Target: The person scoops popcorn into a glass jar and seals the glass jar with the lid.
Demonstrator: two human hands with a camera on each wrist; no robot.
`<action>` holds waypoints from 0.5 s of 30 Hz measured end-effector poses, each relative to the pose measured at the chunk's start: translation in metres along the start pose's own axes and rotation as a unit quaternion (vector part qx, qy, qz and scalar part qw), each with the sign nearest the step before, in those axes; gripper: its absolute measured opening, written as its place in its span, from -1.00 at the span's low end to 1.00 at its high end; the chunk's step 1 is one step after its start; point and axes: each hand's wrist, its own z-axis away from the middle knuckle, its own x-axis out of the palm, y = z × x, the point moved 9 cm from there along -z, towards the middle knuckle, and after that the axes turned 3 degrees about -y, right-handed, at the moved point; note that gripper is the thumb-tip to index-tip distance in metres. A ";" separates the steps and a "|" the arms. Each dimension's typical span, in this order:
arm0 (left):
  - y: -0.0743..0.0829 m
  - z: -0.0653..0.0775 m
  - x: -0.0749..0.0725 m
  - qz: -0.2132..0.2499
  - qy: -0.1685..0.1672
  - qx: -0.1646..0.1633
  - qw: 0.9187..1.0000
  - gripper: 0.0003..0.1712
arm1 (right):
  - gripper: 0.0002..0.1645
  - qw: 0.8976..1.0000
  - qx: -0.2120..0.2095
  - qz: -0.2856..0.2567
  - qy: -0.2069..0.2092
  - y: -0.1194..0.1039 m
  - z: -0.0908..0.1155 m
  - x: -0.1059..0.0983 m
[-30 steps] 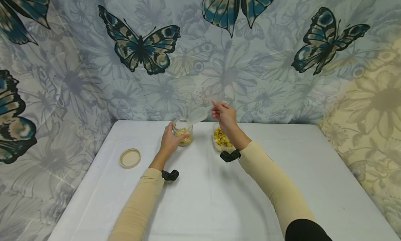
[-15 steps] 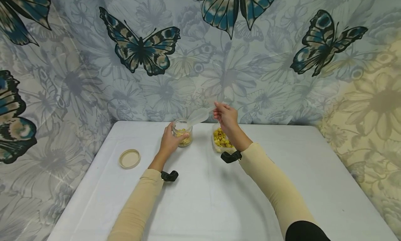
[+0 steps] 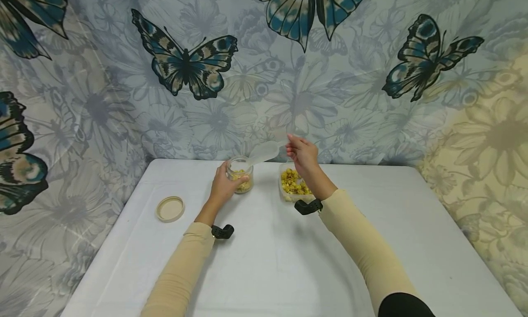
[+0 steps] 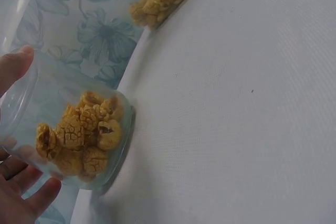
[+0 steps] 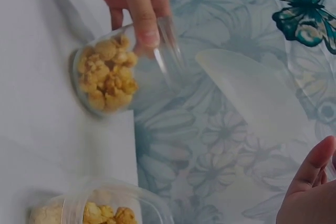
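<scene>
A clear jar (image 3: pixel 238 164) stands on the table, caramel popcorn (image 4: pixel 84 135) filling its lower part. My left hand (image 3: pixel 224 185) grips it, thumb on the near side and fingers round the far side. By its handle, my right hand (image 3: pixel 303 155) pinches a translucent white scoop (image 3: pixel 265 152). The tip of the scoop overlaps the jar's rim in the head view; in the right wrist view it is just above the mouth, and no popcorn shows on it. Below my right hand sits a clear plastic tub (image 3: pixel 294 198) of popcorn, partly hidden by the wrist.
A round pale lid (image 3: pixel 171 209) lies on the white-covered table (image 3: pixel 264 262), left of the jar. Behind the table's far edge rises a butterfly-patterned cloth backdrop (image 3: pixel 264 88). Black wrist cameras sit on both wrists, the right one (image 3: pixel 308 207) close to the tub.
My right hand and the scoop have shifted slightly right, drawing back a little from the jar. More of the tub's popcorn shows. The left hand and the jar stay in place.
</scene>
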 end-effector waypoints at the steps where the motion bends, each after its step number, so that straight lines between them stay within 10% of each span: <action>1: 0.000 0.000 -0.001 0.000 0.001 0.001 1.000 0.15 | -0.74 1.000 0.002 -0.002 0.001 0.000 -0.001 -0.001; 15: 0.003 0.000 -0.001 0.027 -0.027 0.003 0.999 0.17 | -0.86 0.999 0.038 -0.025 0.006 -0.004 -0.005 -0.017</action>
